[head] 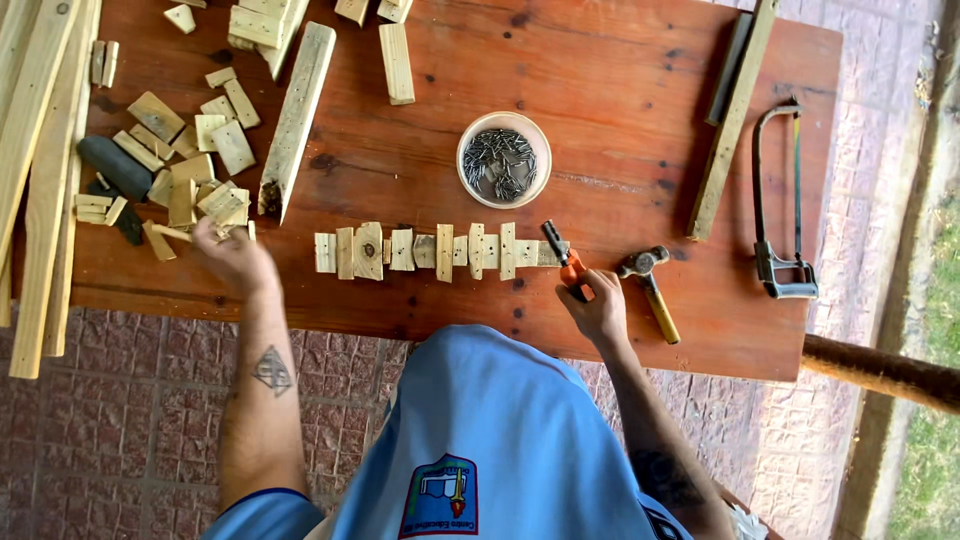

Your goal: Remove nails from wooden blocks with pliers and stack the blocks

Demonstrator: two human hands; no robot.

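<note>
A: Left hand (235, 255)?
B: Fingers spread, reaching into the heap of small pale wood offcuts (190, 170), frame left on the reddish wooden worktop (620, 60); gripping nothing visible.
A: Right hand (597, 308)?
B: Clamped on orange-handled pliers (563, 258), which touch the right end of the row of wood blocks (435, 251), running left-right.

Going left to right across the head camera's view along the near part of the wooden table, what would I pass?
Left hand at a heap of small wood offcuts → row of little wooden blocks → orange-handled pliers held in the right hand → hammer → hacksaw.
</note>
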